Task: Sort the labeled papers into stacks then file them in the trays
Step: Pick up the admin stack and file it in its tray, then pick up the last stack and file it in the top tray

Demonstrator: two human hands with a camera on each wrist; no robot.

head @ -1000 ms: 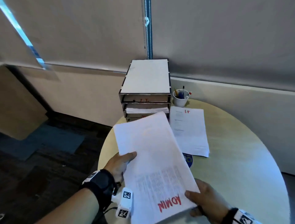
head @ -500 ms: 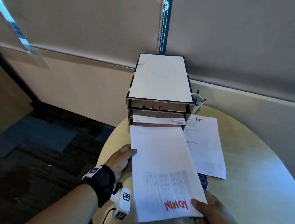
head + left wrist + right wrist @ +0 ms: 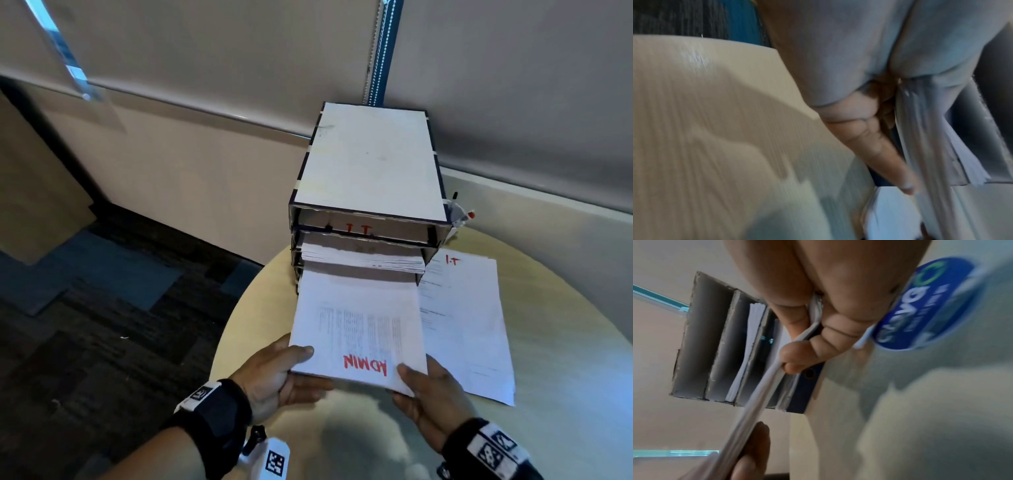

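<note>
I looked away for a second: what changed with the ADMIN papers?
The ADMIN stack went forward, its far edge now entering the lowest tray. The left hand slid back to its near corner. The right hand still grips it; the I.T pile stayed put.

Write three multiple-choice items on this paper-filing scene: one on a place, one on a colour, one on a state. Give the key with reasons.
1. Where does the I.T stack lie?
A. on the round table, right of the tray unit
B. on top of the tray unit
C. on the floor

2. What colour is the word ADMIN on the ADMIN stack?
A. blue
B. red
C. green

3. How is the ADMIN stack held?
A. by the left hand only
B. lying free on the table
C. by both hands, right hand included

Key: 1 A, it lies flat on the tabletop beside the unit. 2 B, the letters are red. 3 C, a thumb presses each near corner.
</note>
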